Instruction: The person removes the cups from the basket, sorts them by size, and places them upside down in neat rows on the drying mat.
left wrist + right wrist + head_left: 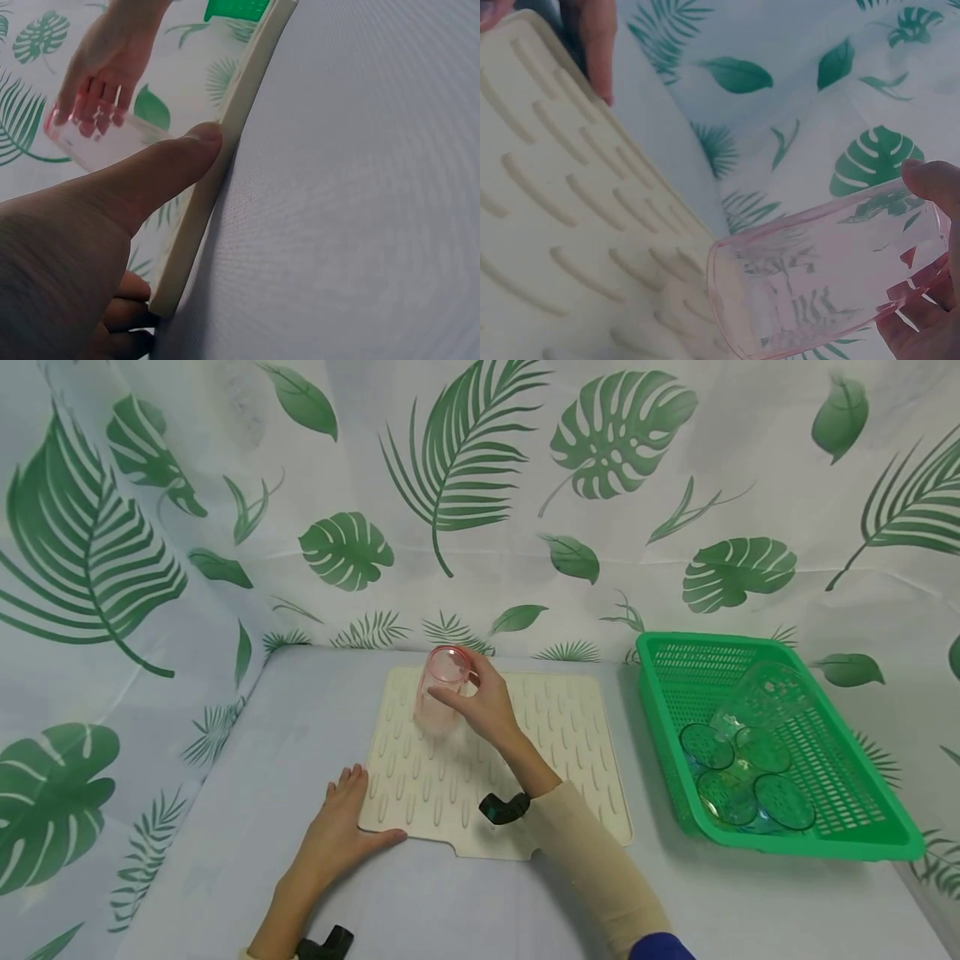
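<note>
Now R hand [483, 697] w/ grip round pink glass [435, 714], over cream mat [427, 785], L hand [341, 827] spread wide, at mat's near-L corner

Transparent pink glass [437, 712] | held by upper end | cream ridged mat [555, 718] | flat, beneath glass

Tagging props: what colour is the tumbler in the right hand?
The tumbler is translucent pale pink; right wrist view shows it best.

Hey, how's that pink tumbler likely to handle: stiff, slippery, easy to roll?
The pink tumbler looks stiff: its wall shows no dent where the right hand grips it. Its smooth, shiny side could be slippery. Being round, it would probably roll if laid on its side.
</note>
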Available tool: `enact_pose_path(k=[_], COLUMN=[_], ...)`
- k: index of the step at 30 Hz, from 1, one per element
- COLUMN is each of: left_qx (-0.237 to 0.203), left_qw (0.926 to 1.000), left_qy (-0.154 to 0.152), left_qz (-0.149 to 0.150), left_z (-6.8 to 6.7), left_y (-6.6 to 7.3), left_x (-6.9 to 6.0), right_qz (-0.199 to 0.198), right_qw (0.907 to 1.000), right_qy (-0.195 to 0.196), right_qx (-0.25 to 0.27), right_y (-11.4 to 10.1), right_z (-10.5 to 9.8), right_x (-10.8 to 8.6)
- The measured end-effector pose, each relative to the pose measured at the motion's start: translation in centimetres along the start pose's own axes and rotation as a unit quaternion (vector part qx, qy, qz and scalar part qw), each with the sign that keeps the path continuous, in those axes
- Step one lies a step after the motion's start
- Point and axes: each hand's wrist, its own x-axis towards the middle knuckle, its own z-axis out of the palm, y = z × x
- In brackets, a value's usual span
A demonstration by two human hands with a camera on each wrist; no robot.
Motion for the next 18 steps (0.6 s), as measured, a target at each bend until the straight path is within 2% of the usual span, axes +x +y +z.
enact_pose_path(k=[10, 18], left_qx=[0.000, -0.009], left_qw=[1.0000, 0.9999], left_qy=[0.007, 0.008], left_qz=[0.000, 0.005], left_z=[-0.1, 0.0], left_y=[-0.1, 0.0], left_x=[-0.1, -0.2], right_qz=[0.010, 0.001], right_qw=[0.9998, 0.9998], right_qy=[-0.010, -0.012], right_qx=[-0.012, -0.015], right_y=[0.4, 0.9], right_z=[1.6, 2.3], right_x=[1.8, 2.6])
